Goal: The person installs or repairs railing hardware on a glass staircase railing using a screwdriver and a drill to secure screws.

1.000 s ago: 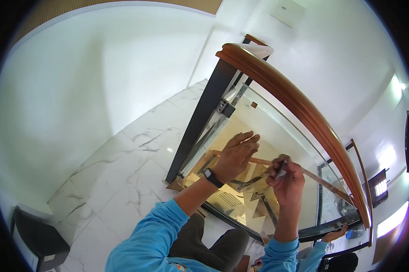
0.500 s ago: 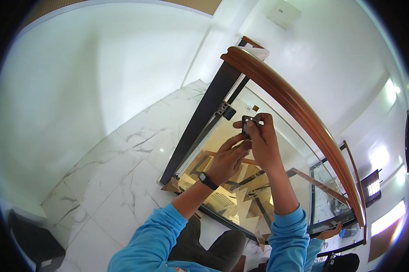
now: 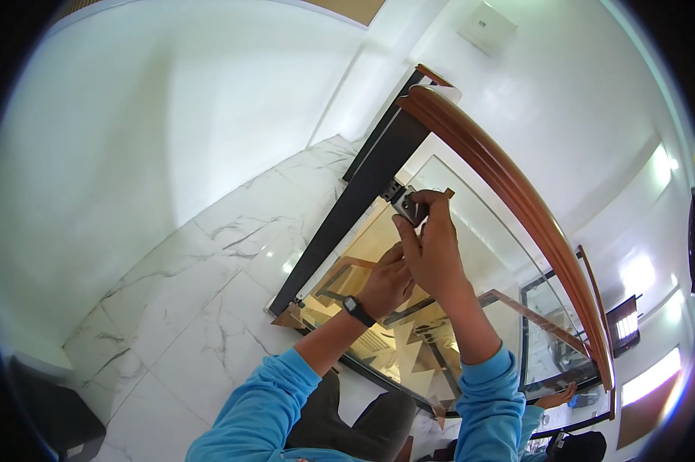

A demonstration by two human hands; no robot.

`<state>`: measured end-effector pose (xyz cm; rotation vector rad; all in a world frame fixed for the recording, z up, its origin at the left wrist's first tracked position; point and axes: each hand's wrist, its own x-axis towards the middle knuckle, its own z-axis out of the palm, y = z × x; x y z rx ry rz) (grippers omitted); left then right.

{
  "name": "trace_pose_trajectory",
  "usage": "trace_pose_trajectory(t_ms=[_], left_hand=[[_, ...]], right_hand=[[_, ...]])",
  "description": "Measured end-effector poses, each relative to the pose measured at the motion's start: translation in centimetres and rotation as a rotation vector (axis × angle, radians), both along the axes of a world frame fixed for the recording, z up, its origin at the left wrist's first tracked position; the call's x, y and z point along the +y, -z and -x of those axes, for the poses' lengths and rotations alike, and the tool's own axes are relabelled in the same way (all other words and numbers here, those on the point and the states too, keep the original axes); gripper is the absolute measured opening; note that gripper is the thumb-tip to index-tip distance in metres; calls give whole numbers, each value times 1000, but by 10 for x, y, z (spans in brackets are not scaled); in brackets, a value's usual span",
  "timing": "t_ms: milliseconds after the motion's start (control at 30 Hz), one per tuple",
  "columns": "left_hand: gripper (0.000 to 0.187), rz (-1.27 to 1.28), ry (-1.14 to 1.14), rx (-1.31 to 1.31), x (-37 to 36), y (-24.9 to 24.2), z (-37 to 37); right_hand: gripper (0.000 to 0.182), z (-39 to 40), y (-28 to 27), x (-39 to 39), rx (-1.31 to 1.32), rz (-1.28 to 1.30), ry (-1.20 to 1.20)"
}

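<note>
Our right hand (image 3: 434, 246) pinches a small dark clamp (image 3: 409, 206) against the glass panel (image 3: 478, 254), just beside the dark post (image 3: 347, 208) under the wooden handrail (image 3: 509, 185). Our left hand (image 3: 386, 283) rests lower on the glass; we cannot tell its grip.

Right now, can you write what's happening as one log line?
right hand: pinching small dark clamp piece at black post | left hand: on glass panel
</note>
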<state>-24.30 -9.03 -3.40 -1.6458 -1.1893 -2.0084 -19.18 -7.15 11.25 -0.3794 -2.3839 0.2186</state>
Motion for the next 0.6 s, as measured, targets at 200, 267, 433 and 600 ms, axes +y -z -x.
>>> trace_pose_trajectory(t_ms=[200, 267, 433, 600], left_hand=[[34, -8, 51, -2, 6, 9, 1], [33, -37, 54, 7, 7, 7, 2], [31, -109, 35, 9, 6, 3, 4], [53, -172, 77, -107, 21, 13, -7]], right_hand=[[27, 17, 7, 18, -63, -660, 127], [27, 20, 7, 27, -58, -707, 117], [31, 17, 8, 31, -107, -795, 119], [38, 10, 17, 72, -102, -739, 29]])
